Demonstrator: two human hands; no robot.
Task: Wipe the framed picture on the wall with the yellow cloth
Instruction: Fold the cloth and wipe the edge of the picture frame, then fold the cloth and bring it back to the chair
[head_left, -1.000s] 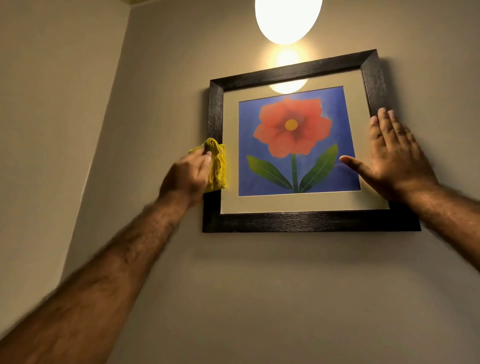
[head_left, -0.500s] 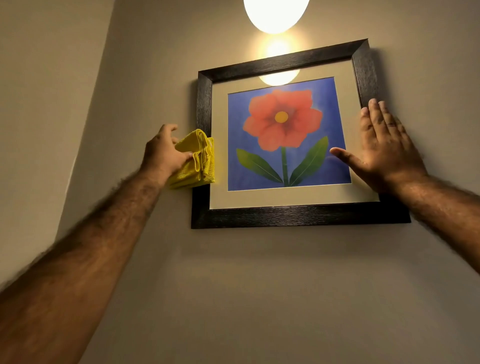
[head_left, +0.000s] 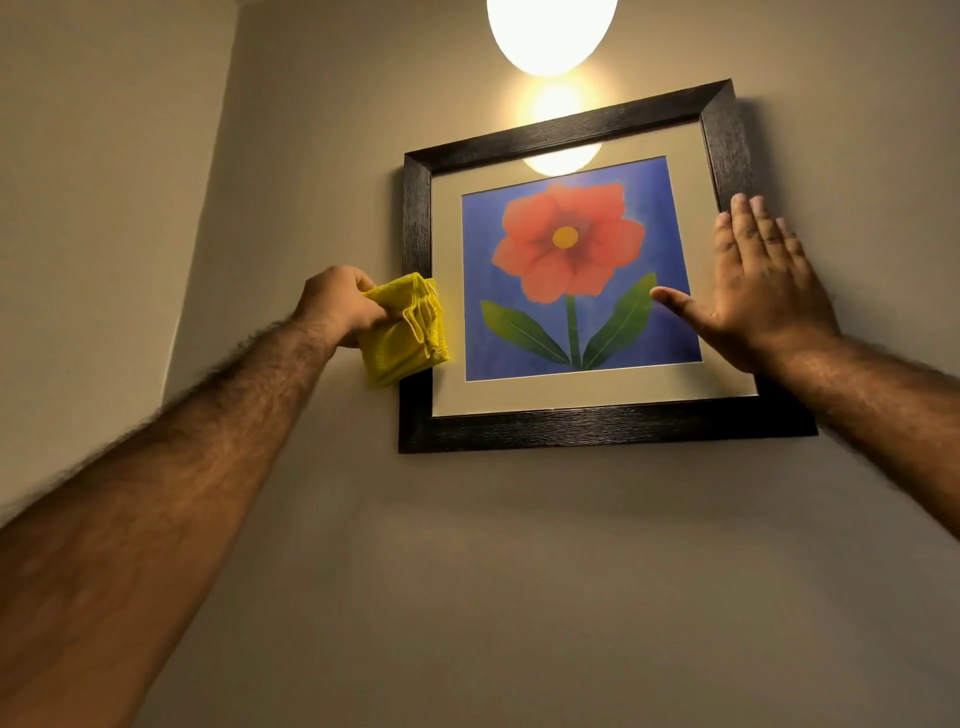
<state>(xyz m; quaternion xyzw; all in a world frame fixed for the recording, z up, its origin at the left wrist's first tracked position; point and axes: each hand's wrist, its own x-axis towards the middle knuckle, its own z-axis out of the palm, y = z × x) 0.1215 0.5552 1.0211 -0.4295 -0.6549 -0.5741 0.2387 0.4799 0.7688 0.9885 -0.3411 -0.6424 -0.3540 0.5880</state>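
A framed picture (head_left: 571, 431) hangs on the beige wall: dark wooden frame, pale mat, a red flower on blue. My left hand (head_left: 337, 304) grips a folded yellow cloth (head_left: 405, 332) that lies over the frame's left side, about halfway down. My right hand (head_left: 758, 291) is flat and open against the frame's right side and the glass, fingers pointing up, thumb on the blue print.
A lit round lamp (head_left: 551, 31) hangs just above the frame and reflects in the glass near its top. A wall corner (head_left: 208, 208) runs down at the left. Bare wall (head_left: 519, 597) lies below the picture.
My left hand drew back off the frame's left side and turned, so the folded cloth now faces me over the frame's edge. My right hand has stayed flat on the frame.
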